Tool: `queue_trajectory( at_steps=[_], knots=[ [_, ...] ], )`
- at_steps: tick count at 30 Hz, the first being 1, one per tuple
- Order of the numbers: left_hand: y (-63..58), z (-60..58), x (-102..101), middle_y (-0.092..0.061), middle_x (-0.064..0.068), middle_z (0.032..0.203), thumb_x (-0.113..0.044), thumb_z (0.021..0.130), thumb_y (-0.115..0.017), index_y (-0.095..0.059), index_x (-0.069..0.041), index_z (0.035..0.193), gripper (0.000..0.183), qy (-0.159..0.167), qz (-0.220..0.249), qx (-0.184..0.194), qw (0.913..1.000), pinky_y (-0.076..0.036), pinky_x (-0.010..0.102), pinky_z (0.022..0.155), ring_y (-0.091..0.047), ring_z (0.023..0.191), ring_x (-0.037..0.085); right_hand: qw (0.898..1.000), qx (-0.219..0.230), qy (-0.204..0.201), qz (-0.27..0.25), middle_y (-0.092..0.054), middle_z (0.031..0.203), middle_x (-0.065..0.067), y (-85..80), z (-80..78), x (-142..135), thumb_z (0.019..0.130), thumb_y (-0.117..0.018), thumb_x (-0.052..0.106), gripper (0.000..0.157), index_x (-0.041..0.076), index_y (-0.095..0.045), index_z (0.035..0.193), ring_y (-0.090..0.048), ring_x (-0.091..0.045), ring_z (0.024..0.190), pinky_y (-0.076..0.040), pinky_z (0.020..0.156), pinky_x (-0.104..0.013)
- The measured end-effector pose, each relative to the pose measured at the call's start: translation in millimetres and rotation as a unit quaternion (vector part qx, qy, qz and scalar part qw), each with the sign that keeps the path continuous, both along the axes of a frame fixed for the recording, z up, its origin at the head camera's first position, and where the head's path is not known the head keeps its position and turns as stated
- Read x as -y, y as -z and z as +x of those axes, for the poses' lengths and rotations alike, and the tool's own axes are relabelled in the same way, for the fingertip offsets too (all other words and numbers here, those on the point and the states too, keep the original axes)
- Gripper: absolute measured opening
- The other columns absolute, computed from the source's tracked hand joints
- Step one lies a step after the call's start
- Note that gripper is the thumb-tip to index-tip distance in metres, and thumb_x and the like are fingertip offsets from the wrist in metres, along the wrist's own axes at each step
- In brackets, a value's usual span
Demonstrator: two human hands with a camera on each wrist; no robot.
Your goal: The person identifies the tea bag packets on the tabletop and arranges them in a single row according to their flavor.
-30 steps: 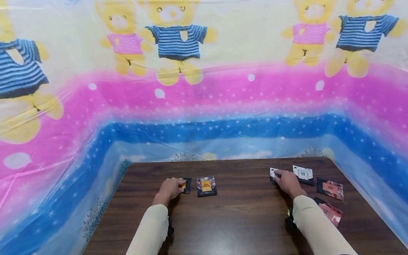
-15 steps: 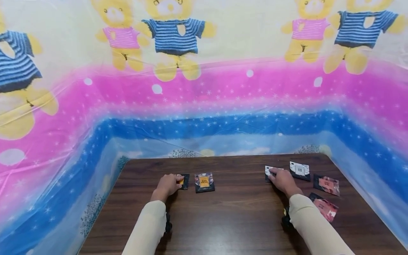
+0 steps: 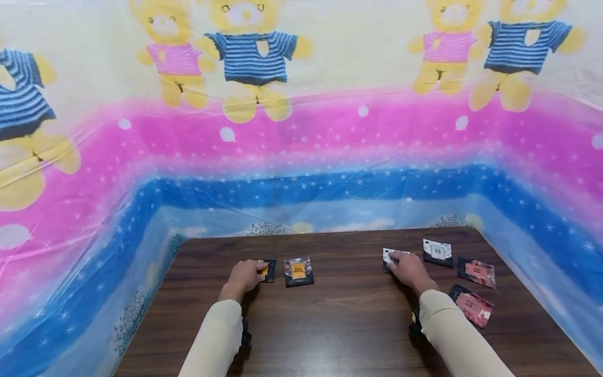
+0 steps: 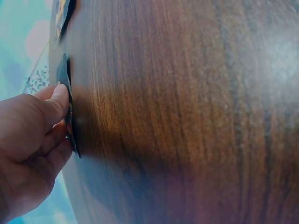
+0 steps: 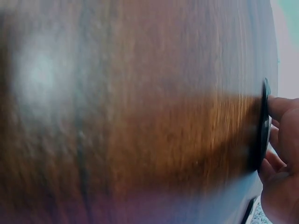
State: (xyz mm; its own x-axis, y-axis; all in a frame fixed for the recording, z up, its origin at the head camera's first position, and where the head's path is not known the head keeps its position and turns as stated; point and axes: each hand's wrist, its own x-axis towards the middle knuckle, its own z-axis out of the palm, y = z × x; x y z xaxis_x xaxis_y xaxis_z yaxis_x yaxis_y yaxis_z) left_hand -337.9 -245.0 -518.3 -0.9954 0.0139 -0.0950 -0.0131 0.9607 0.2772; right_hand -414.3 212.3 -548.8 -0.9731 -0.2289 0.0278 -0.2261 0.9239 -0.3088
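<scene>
My left hand [image 3: 245, 276] pinches a small flat black sachet with an orange label [image 3: 270, 271] at the left of the table. In the left wrist view, the thumb lies on the near face of this sachet [image 4: 63, 70] and the fingers reach round its edge. Toward the right, my right hand [image 3: 411, 269] grips a white-and-black sachet [image 3: 387, 257], covering much of it. Seen edge-on in the right wrist view, that sachet [image 5: 264, 126] lies low over the wood, fingertips and thumb at its rim. Just right of the left hand lies a second orange-labelled sachet [image 3: 299, 271].
Another white-and-black sachet [image 3: 438, 253] lies beyond the right hand. Two red-labelled sachets, one farther back [image 3: 477, 272] and one nearer [image 3: 472, 305], lie beside the right forearm. A bear-printed cloth [image 3: 301, 152] rises behind the brown wooden table [image 3: 325, 335].
My right hand has shifted slightly left with its sachet, widening the gap to the other white-and-black one. The left hand keeps its hold in place. The head view has turned a little.
</scene>
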Motion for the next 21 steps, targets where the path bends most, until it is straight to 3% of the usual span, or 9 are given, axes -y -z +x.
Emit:
queue_trajectory(
  at_steps=[11,21],
  knots=[
    [4.9,0.0,1,-0.056,0.014,0.150,-0.021,0.097,-0.069,-0.060,-0.018,0.143,0.047,-0.001,0.001,-0.013,0.9999,-0.043,0.056,0.113,-0.053,0.135,0.042,1.000,0.007,0.014,-0.017,-0.058,0.143,-0.028,-1.8,6.8,15,0.101,-0.063,0.020,0.044,0.003,-0.060,0.142,-0.049,-0.055,0.132,-0.041,0.109,-0.064],
    [2.7,1.2,0,-0.058,0.016,0.148,-0.021,0.097,-0.069,-0.061,-0.018,0.142,0.046,0.000,-0.005,-0.013,0.9999,-0.044,0.056,0.111,-0.055,0.132,0.043,1.000,-0.008,-0.003,-0.020,-0.061,0.140,-0.027,3.1,10.9,22,0.100,-0.064,0.020,0.043,0.004,-0.061,0.140,-0.054,-0.052,0.128,-0.044,0.107,-0.062]
  ],
)
